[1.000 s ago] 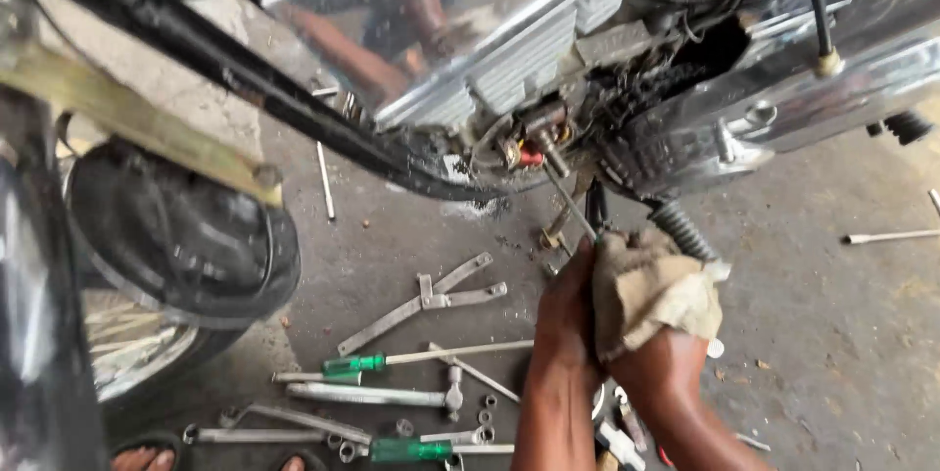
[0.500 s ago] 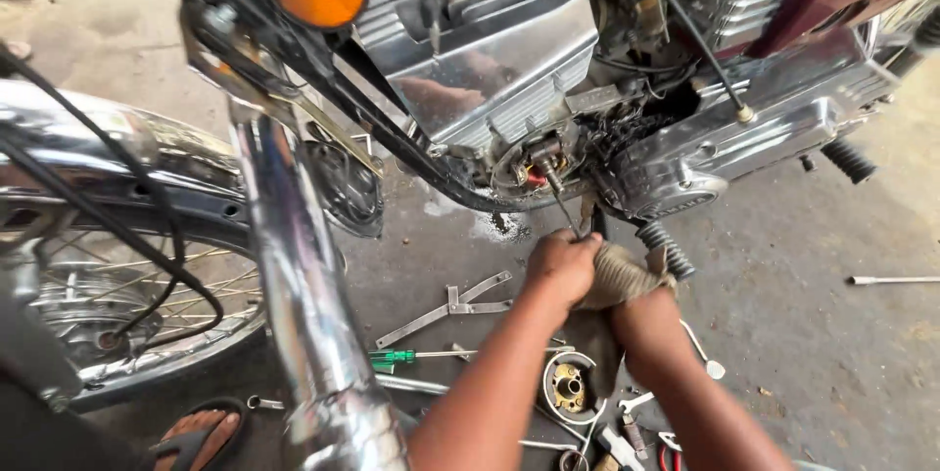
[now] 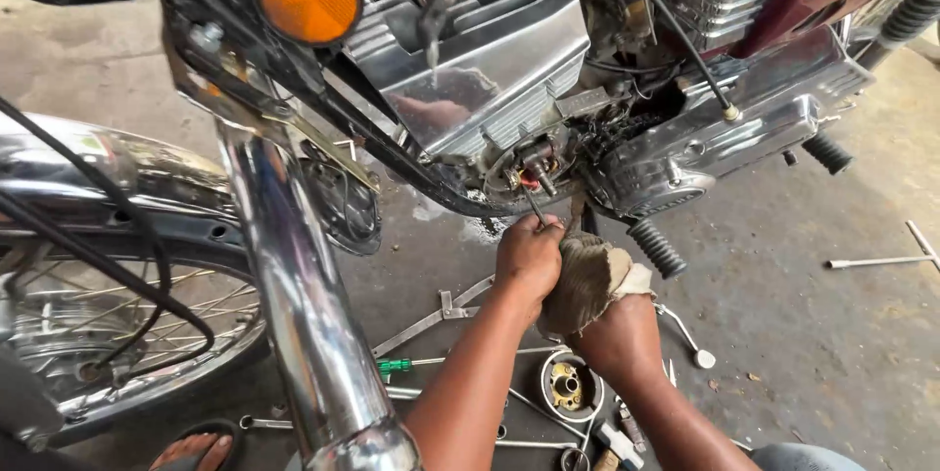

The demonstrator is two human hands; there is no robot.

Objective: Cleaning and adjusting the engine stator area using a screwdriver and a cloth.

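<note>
My left hand (image 3: pixel 530 258) grips a thin metal tool (image 3: pixel 534 205) whose tip reaches up into the open side of the motorcycle engine (image 3: pixel 548 163), where red wiring and small parts show. Just to its right, my right hand (image 3: pixel 612 339) is closed around a dirty beige rag (image 3: pixel 587 280), which is pressed against the left hand below the engine. The chrome engine case (image 3: pixel 725 133) and a black footpeg (image 3: pixel 656 246) sit right beside both hands.
A chrome fork leg (image 3: pixel 304 314) and the front wheel (image 3: pixel 117 305) fill the left. Wrenches (image 3: pixel 441 312), a green-handled screwdriver (image 3: pixel 397 365), a round metal part (image 3: pixel 568 385) and several small pieces lie on the concrete floor below. A long T-shaped tool (image 3: pixel 881 260) lies at the right. A sandalled foot (image 3: pixel 191 449) shows bottom left.
The view has swung left and lowered, bringing the fork and orange reflector into sight. My left hand has come up to the engine with the tool; the rag hand stays beside it.
</note>
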